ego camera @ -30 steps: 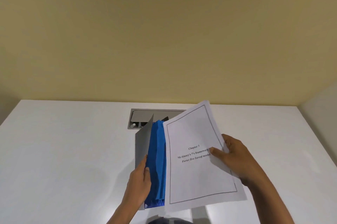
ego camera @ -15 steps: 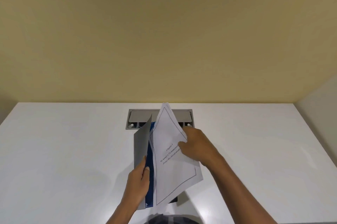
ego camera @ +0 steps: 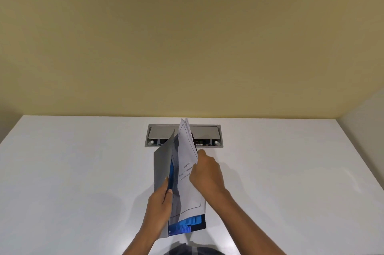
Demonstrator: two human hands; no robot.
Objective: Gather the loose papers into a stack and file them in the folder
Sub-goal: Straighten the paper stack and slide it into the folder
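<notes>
At bench centre, near edge: left hand pinches grey folder cover, holding it open. Right hand is closed on printed papers, standing tilted inside folder against blue pockets. Cable hatch just beyond.

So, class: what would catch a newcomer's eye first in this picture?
At the centre of the white table, the right hand slides a printed white paper sheet into a grey folder with blue inner pockets, whose cover the left hand holds open. Behind them a grey metal cable hatch is set into the table.
</notes>
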